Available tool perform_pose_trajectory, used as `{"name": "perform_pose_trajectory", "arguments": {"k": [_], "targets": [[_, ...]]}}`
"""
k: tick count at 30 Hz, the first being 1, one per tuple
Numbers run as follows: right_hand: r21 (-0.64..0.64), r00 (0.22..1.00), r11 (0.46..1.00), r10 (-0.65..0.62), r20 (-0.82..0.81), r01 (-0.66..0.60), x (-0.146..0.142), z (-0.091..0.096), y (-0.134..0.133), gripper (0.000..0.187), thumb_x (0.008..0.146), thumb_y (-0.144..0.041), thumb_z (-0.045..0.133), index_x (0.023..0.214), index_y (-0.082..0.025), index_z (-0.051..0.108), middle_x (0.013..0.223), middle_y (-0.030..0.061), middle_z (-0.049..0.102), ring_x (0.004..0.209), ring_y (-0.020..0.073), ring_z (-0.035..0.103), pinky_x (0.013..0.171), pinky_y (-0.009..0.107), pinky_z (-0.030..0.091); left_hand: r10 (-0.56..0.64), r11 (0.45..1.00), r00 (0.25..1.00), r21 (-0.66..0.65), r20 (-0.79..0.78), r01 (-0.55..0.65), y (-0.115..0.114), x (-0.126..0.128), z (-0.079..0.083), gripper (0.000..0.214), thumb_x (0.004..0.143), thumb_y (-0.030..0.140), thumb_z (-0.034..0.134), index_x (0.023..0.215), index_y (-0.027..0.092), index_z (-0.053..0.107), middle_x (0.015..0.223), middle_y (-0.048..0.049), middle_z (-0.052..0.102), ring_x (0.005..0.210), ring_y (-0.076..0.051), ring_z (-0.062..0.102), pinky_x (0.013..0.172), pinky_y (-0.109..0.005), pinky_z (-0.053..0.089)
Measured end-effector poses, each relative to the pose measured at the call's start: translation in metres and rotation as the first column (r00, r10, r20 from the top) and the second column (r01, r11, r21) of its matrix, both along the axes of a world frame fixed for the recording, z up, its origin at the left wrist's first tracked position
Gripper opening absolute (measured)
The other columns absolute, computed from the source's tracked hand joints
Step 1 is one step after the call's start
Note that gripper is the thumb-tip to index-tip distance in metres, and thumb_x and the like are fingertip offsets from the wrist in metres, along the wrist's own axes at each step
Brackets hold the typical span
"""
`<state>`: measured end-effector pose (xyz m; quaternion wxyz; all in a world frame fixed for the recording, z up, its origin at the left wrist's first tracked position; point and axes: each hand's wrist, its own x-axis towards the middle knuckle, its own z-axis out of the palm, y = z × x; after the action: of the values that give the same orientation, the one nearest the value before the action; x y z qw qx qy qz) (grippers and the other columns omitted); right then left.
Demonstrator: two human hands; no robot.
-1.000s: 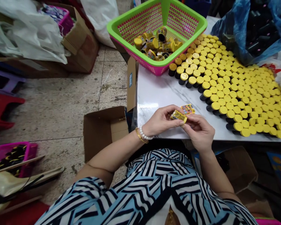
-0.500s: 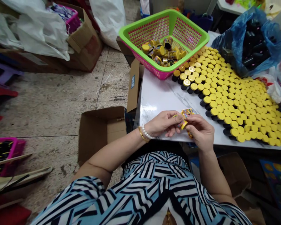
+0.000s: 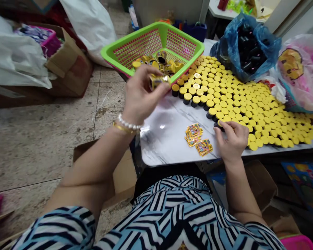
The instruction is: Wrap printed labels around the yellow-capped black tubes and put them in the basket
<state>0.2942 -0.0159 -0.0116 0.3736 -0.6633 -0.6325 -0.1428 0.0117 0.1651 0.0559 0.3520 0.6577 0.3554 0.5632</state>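
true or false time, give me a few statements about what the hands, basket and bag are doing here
1. The left hand holds a labelled container up beside the green basket. True.
2. The right hand holds the stickers. False: the stickers lie loose on the table, apart from that hand, whose fingers are on a yellow-capped container at the edge of the rows.
3. The green basket is empty. False: a pile of labelled pieces lies in it.
4. The blue bag has black tubes in it. True.
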Motion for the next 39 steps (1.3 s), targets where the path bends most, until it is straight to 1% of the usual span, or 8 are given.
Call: {"name": "perform_pose_trajectory", "arguments": {"k": [5,9,13,16,22,29,35,39], "targets": [[-0.074,0.975,0.992,-0.084,0.207,0.101,0.012,-0.003,0.01,0.02,0.092,-0.03,0.07,0.11,-0.025,0.076,0.112,0.0125,0.069,0.105,0.0318,0.055,0.095,0.054,0.048,0.3,0.953,0.831,0.175,-0.468,-0.246,0.093,-0.002,0.004,0.045,0.073,0.022,0.094,0.105,0.015,0.062,0.101,0.0053,0.064,0.092,-0.011,0.055,0.095,-0.028,0.043],[-0.107,0.976,0.989,-0.083,0.201,0.106,0.009,-0.006,0.01,0.018,0.093,-0.029,0.068,0.108,-0.024,0.075,0.116,0.0133,0.068,0.108,0.0331,0.054,0.097,0.056,0.048,0.368,0.926,0.794,0.265,-0.484,-0.268,0.105,0.004,-0.013,0.037,0.068,0.011,0.089,0.096,0.015,0.065,0.088,0.004,0.061,0.083,-0.012,0.057,0.086,-0.029,0.046],[-0.028,0.997,0.999,-0.024,0.07,0.026,0.002,0.001,0.005,0.023,0.091,-0.028,0.072,0.114,-0.024,0.074,0.118,0.013,0.07,0.112,0.0334,0.059,0.104,0.06,0.047,0.327,0.941,0.91,0.18,-0.254,-0.288,0.055,0.008,-0.002,0.043,0.063,0.004,0.086,0.096,0.017,0.062,0.081,0.0074,0.059,0.078,-0.009,0.054,0.081,-0.024,0.047],[0.069,0.965,0.991,0.129,-0.227,-0.117,-0.017,0.014,0.004,0.035,0.09,-0.026,0.075,0.125,-0.028,0.071,0.116,0.0083,0.073,0.105,0.0278,0.067,0.101,0.054,0.054,-0.005,0.994,0.994,0.111,-0.106,0.017,-0.005,0.018,0.008,0.044,0.075,0.02,0.086,0.114,0.021,0.068,0.111,-0.002,0.069,0.105,-0.018,0.064,0.091,-0.031,0.052],[0.277,0.51,0.852,0.495,-0.703,-0.444,-0.071,0.041,0.011,0.036,0.092,-0.024,0.075,0.127,-0.031,0.071,0.123,0.006,0.072,0.101,0.0211,0.074,0.083,0.039,0.065,-0.307,0.941,0.929,0.077,-0.207,0.328,-0.089,0.033,0.002,0.039,0.085,0.029,0.082,0.123,0.022,0.075,0.116,-0.0096,0.077,0.103,-0.022,0.071,0.095,-0.035,0.056],[0.249,0.704,0.932,0.363,-0.61,-0.265,-0.098,0.036,0.009,0.004,0.094,-0.024,0.071,0.093,-0.023,0.075,0.086,0.0014,0.074,0.077,0.0149,0.069,0.074,0.031,0.059,-0.116,0.914,0.875,0.295,-0.47,0.28,-0.115,0.036,-0.017,0.035,0.096,0.024,0.069,0.131,0.019,0.069,0.112,-0.0093,0.077,0.098,-0.017,0.073,0.088,-0.027,0.058],[0.096,0.984,0.988,0.131,-0.123,-0.119,-0.034,0.032,0.016,0.014,0.098,-0.029,0.065,0.104,-0.02,0.074,0.1,0.0083,0.077,0.095,0.0229,0.068,0.089,0.04,0.054,0.241,0.874,0.832,0.485,-0.499,0.037,-0.001,0.014,0.0,0.048,0.084,0.046,0.084,0.12,0.017,0.073,0.108,-0.0072,0.078,0.095,-0.019,0.068,0.093,-0.036,0.056],[-0.066,0.971,0.985,-0.142,0.191,0.157,0.009,0.016,0.019,0.028,0.095,-0.044,0.069,0.104,-0.019,0.077,0.11,0.0135,0.072,0.106,0.0315,0.057,0.097,0.051,0.046,0.323,0.915,0.753,0.392,-0.573,-0.094,0.088,-0.004,0.009,0.072,0.081,0.068,0.078,0.111,0.003,0.068,0.104,-0.0082,0.074,0.1,-0.019,0.06,0.113,-0.054,0.043]]}}
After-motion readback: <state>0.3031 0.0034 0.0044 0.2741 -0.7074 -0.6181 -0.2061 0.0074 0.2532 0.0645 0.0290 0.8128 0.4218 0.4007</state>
